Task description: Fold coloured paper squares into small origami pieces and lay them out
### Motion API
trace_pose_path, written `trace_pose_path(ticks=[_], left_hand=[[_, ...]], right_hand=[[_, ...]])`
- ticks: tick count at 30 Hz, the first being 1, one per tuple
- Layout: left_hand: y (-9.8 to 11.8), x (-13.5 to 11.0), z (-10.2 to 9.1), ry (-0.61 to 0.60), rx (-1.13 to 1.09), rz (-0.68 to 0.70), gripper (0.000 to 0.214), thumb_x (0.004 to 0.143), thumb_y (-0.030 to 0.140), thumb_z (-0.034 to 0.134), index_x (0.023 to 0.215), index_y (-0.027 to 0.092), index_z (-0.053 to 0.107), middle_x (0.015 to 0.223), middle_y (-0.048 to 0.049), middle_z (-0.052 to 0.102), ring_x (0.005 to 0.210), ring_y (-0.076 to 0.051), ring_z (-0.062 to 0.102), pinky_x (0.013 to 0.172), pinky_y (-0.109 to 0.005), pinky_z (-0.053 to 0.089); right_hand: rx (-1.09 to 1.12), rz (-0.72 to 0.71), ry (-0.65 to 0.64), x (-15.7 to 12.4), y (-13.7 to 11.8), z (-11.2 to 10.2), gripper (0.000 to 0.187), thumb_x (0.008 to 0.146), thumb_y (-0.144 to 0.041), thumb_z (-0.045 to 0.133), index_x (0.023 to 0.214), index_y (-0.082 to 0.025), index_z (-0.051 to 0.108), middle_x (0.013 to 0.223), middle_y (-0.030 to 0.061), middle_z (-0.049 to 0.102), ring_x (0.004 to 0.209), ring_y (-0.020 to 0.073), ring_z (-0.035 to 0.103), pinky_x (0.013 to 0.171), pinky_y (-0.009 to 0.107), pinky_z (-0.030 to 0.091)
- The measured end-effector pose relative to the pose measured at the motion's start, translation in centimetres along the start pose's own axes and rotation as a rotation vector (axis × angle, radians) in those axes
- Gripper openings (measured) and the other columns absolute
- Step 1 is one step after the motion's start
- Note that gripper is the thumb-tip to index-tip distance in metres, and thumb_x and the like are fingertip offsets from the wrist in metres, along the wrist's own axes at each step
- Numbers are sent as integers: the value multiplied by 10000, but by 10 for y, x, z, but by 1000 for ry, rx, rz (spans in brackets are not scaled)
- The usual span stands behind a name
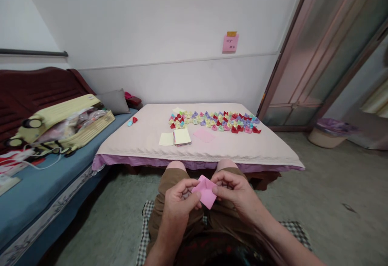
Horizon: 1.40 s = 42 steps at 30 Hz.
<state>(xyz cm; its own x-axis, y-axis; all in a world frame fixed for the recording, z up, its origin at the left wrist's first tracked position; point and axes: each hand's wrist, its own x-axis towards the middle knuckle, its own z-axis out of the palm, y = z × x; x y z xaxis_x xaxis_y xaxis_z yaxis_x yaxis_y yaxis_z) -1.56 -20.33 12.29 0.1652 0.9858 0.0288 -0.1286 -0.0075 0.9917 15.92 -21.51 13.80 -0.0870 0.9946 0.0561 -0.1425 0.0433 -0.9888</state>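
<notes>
A small piece of folded pink paper (207, 195) is held above my lap, between both hands. My left hand (182, 197) pinches its left corner between thumb and fingers. On the other side, my right hand (232, 187) grips the right corner with the thumb in front. The paper has a diamond outline with a crease or pocket opening near its top. Beyond my knees, a flat pink sheet (204, 135) lies on the covered table (139, 144). Left of that sheet are a stack of square papers (182, 136) and a pale yellow sheet (166, 139).
Many folded paper pieces (224, 120) in several colours stand in rows along the table's far side. Two small folded pieces (132, 122) sit at its left. A sofa (69, 169) holding an open yellow suitcase (66, 124) is at left; a bin (329, 132) stands at right.
</notes>
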Motion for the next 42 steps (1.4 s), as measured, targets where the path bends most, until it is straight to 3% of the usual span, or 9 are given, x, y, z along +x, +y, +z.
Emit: trace_pose_path(ticks=[4, 9, 13, 16, 21, 25, 28, 35, 42], left_hand=[[-5, -1, 3, 43, -108, -8, 119, 695, 144, 664, 794, 149, 731, 513, 20, 621, 487, -98, 541, 504, -197, 408], [-2, -4, 5, 51, -249, 18, 125, 707, 98, 607, 660, 163, 703, 523, 21, 607, 506, -96, 518, 532, -210, 386], [0, -6, 4, 19, -177, 37, 128, 736, 121, 576, 699, 161, 691, 552, 13, 599, 549, -115, 519, 563, -230, 380], [0, -5, 3, 53, -67, 42, 17, 667, 140, 659, 665, 155, 665, 541, 38, 537, 526, -92, 439, 523, -211, 324], [3, -4, 6, 105, 7, 24, 70, 629, 161, 680, 618, 156, 611, 548, 47, 507, 528, -88, 404, 518, -206, 301], [5, -5, 8, 101, 33, 32, 60, 648, 161, 659, 627, 160, 603, 567, 38, 532, 546, -100, 435, 532, -209, 324], [4, -5, 9, 106, 58, 48, 80, 647, 135, 649, 612, 161, 582, 531, 54, 495, 512, -82, 395, 506, -197, 299], [2, -2, 12, 88, -191, -74, 368, 605, 168, 719, 927, 186, 540, 678, 19, 650, 569, -111, 524, 549, -204, 385], [-7, 1, 14, 45, -53, -66, 162, 652, 267, 701, 699, 125, 637, 527, 48, 522, 488, -74, 393, 477, -194, 291]], right_hand=[[-18, -49, 3, -1, 2, -1, 13, 741, -208, 717, 753, -208, 722, 652, -22, 588, 588, 114, 470, 559, 242, 346], [-99, -215, -100, -4, -2, -5, 156, 775, -135, 658, 767, -240, 774, 753, 9, 629, 751, 159, 553, 691, 271, 391], [-170, -244, -133, -5, -6, -7, 205, 778, -116, 623, 776, -241, 786, 765, 26, 630, 754, 174, 564, 688, 286, 397], [-222, -241, -145, -4, -7, -8, 222, 773, -110, 599, 784, -232, 784, 776, 34, 620, 756, 181, 558, 679, 291, 397], [-188, -204, -142, -5, -8, -5, 134, 739, -107, 623, 750, -203, 715, 811, 23, 619, 777, 176, 550, 692, 278, 402], [-96, -121, -38, -4, -4, -2, 140, 735, -221, 715, 841, -207, 624, 792, -9, 598, 726, 154, 527, 641, 252, 399], [-169, -64, -66, -1, 1, 2, 149, 768, -305, 701, 781, -168, 644, 694, -10, 584, 643, 138, 488, 594, 248, 368], [-199, -50, -15, 0, 5, 6, 248, 778, -370, 680, 655, -159, 635, 603, -18, 549, 578, 132, 462, 559, 249, 350], [-265, -100, -7, -2, 4, 9, 260, 784, -378, 682, 649, -158, 654, 612, -3, 591, 605, 145, 496, 584, 255, 382]])
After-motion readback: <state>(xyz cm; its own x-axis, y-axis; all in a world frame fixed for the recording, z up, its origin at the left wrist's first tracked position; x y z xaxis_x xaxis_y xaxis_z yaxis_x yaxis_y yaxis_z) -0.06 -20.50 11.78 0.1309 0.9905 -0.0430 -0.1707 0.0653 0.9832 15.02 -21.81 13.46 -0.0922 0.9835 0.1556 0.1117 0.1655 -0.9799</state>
